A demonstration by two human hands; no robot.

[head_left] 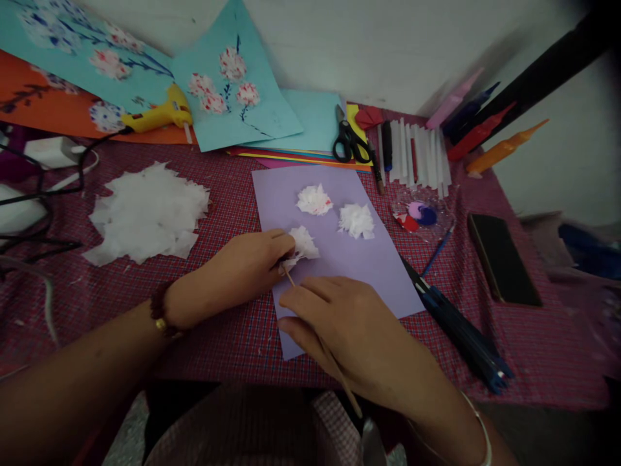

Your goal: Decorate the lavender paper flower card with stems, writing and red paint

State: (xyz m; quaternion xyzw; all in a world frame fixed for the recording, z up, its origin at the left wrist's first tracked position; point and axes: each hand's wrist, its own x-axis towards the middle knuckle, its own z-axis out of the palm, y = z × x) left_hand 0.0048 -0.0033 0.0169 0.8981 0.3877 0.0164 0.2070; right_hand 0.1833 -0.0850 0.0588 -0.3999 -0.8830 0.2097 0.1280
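Observation:
A purple sheet of paper [388, 278] lies in front of me with three ruffled white paper flowers on it. One flower [315, 199], flecked with red, sits at the top, and a plain white flower [356, 221] is to its right. At the sheet's left edge, my left hand [247, 259] pinches a bit of white paper beside the third flower [305, 242]. My right hand [354, 330] grips a thin wooden stick [347, 385], whose tip meets the paper at my left fingertips. The stick's middle is hidden under my right hand.
Left is a pile of white paper squares [150, 210]; behind it, a yellow glue gun [162, 116]. Scissors [350, 139], glue sticks [422, 155], and a paint palette [422, 213] stand behind right. A blue cutter-like tool [460, 330] and phone [503, 259] lie right.

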